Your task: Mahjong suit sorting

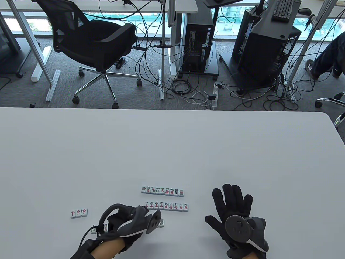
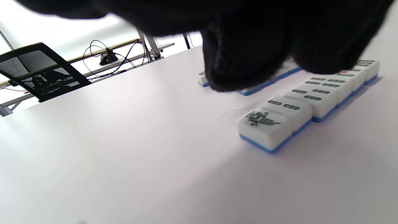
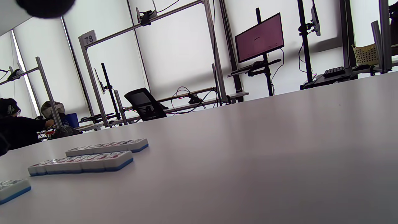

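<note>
**Bamboo row under my left grip, three suits lined up**

Bamboo tiles [image 2: 311,102] sit closest, a row on the counter [image 1: 172,151] with the bird tile at its near end. My left hand [image 1: 126,224] hovers over them, fingers [image 2: 248,62] curled down onto the row; whether they pinch a tile I cannot tell. I judge it is squaring this last row. Beyond lie the character row [image 1: 166,206] and the dots row [image 1: 162,190], parallel and apart so suits stay separate. Three red dragon tiles [image 1: 79,212] rest off to the left. My right hand [image 1: 234,213] lies flat, fingers spread, holding nothing, clear of the rows.
</note>
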`<state>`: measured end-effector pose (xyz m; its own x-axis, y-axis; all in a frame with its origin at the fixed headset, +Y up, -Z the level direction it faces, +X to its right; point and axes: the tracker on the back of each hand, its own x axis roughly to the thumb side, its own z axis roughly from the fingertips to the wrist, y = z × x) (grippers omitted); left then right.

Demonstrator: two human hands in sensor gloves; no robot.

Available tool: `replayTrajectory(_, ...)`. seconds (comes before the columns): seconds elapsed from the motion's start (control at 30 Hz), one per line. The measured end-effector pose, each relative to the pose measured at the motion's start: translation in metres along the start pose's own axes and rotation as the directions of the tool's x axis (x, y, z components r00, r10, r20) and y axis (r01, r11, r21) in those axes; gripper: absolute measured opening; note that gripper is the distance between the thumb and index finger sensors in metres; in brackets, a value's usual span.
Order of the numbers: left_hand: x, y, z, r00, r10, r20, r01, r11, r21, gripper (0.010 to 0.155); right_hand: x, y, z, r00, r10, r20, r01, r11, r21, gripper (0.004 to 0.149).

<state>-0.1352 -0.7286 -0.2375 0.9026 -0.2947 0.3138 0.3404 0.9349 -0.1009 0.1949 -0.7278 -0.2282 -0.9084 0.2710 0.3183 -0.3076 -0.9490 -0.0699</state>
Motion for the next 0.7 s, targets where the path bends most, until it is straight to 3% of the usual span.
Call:
replayTrajectory(0.2,-0.058,-0.017,0.022,0.986,-0.066,-0.152,0.053,0.994,-0.092,0.065,-0.001,-0.001,0.000,1.000,0.004,-0.008,-0.003,1.000,0.001,0.083)
replayTrajectory(0.33,-0.081,-0.035,0.036,0.975,-0.076,-0.207,0.037,0.981,-0.189,0.065,-0.001,-0.001,0.000,1.000,0.009,-0.011,-0.009,1.000,0.003,0.083)
replayTrajectory(0.7,-0.084,-0.074,0.048,0.981,-0.070,-0.183,0.040,0.985,-0.165,0.066,-0.001,0.000,-0.001,1.000,0.018,-0.020,-0.017,1.000,0.018,0.083)
